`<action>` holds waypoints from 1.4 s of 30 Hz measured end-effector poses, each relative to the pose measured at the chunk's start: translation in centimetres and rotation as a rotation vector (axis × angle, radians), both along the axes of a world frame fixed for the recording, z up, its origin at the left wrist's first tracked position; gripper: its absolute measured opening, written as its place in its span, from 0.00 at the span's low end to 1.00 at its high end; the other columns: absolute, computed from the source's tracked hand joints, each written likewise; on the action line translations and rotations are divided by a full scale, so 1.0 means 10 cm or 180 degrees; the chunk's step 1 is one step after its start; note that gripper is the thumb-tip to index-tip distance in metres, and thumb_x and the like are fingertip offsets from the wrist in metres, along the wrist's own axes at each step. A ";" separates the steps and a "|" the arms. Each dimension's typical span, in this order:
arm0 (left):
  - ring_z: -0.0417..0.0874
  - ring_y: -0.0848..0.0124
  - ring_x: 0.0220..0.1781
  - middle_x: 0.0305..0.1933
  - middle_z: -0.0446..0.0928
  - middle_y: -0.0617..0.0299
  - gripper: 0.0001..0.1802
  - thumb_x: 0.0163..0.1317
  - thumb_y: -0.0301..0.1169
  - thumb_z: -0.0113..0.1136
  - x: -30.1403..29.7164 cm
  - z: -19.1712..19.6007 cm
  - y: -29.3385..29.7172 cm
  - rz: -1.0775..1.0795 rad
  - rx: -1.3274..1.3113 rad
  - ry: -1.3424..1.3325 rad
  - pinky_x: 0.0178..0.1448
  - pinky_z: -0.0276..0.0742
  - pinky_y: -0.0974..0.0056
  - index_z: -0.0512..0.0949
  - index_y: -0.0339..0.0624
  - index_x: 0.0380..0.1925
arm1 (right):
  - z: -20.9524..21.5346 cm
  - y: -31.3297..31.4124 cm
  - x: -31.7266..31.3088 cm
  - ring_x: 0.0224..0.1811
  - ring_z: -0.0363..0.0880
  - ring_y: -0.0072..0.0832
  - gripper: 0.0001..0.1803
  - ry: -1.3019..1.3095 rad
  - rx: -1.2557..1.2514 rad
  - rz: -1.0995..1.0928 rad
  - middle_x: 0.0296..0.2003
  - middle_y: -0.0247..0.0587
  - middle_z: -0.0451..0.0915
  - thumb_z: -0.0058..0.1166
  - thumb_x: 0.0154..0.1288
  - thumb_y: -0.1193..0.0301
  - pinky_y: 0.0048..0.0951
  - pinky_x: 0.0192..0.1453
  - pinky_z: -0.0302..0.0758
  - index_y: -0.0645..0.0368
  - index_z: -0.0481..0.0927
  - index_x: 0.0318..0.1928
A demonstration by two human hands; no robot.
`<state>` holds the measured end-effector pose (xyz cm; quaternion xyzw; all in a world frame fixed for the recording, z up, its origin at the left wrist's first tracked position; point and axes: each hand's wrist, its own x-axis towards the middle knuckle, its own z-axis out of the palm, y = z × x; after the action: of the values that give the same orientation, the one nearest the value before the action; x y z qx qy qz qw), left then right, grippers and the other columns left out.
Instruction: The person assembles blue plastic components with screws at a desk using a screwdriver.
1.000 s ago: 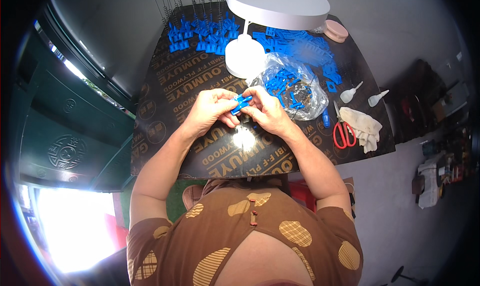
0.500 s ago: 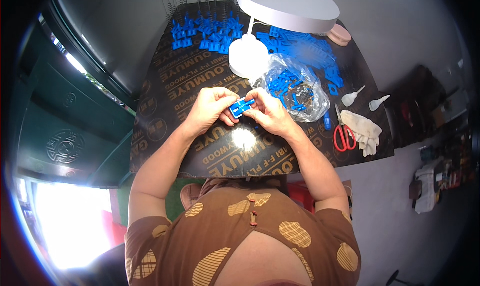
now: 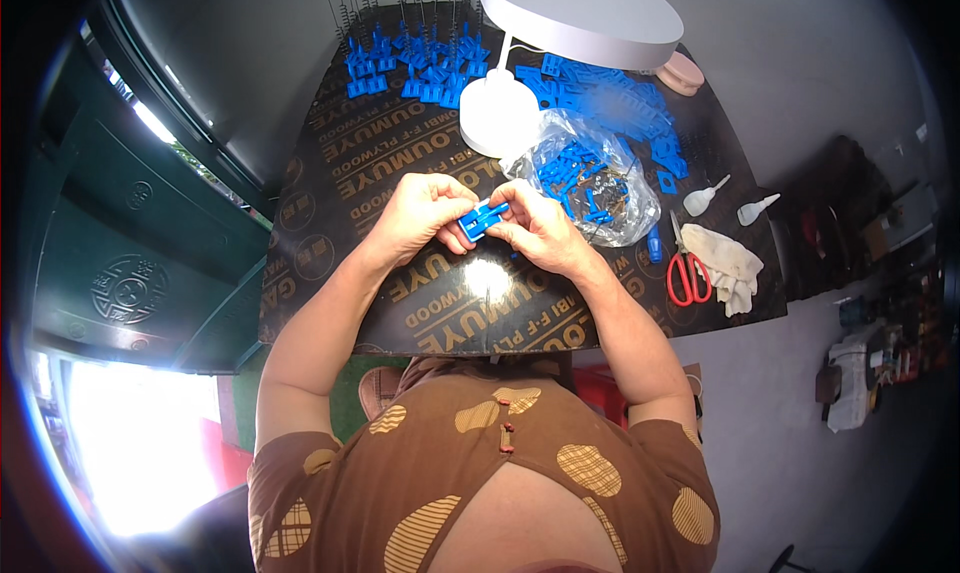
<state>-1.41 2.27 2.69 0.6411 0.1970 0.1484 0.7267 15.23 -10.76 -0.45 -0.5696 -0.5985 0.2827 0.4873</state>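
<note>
One blue clip was pinched between left hand and right hand, fit unclear | beyond left: sprung pieces stood, judged done | beyond right: flat plates, bagged parts lay loose, judged pending

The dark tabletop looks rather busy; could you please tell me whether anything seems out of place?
Nothing looks clearly damaged; only the pale cloth, beside the red-handled scissors at the right, seems slightly untidy, because it lies crumpled.
</note>
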 end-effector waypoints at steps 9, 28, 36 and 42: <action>0.83 0.71 0.21 0.24 0.80 0.51 0.11 0.63 0.26 0.57 0.00 -0.03 -0.01 0.0043 0.0179 0.0062 0.22 0.80 0.72 0.77 0.25 0.38 | -0.04 0.01 0.01 0.26 0.74 0.19 0.15 -0.0025 0.0054 0.0017 0.26 0.37 0.78 0.60 0.62 0.71 0.24 0.30 0.72 0.63 0.72 0.45; 0.82 0.73 0.20 0.26 0.81 0.54 0.10 0.63 0.25 0.57 -0.01 0.03 -0.01 -0.0097 0.0445 0.0164 0.21 0.79 0.73 0.77 0.28 0.40 | 0.02 -0.01 -0.01 0.25 0.73 0.18 0.14 -0.0121 0.0054 0.0033 0.25 0.36 0.77 0.60 0.62 0.72 0.23 0.29 0.71 0.62 0.72 0.44; 0.81 0.75 0.20 0.24 0.80 0.56 0.09 0.64 0.27 0.56 0.00 0.04 -0.02 -0.0046 0.0590 0.0173 0.21 0.78 0.74 0.78 0.30 0.38 | -0.02 0.00 0.01 0.24 0.73 0.19 0.14 -0.0070 0.0093 0.0084 0.25 0.35 0.77 0.60 0.62 0.72 0.23 0.29 0.71 0.62 0.72 0.44; 0.82 0.74 0.21 0.25 0.80 0.55 0.08 0.64 0.26 0.56 -0.01 0.02 -0.02 0.0007 0.0574 0.0171 0.23 0.79 0.73 0.76 0.30 0.39 | 0.01 -0.01 -0.01 0.24 0.73 0.18 0.14 -0.0026 0.0081 0.0034 0.25 0.35 0.77 0.60 0.61 0.75 0.22 0.28 0.70 0.63 0.71 0.44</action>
<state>-1.49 2.06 2.92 0.7074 0.2030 0.1491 0.6604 15.12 -10.89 -0.33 -0.5613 -0.6070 0.2753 0.4905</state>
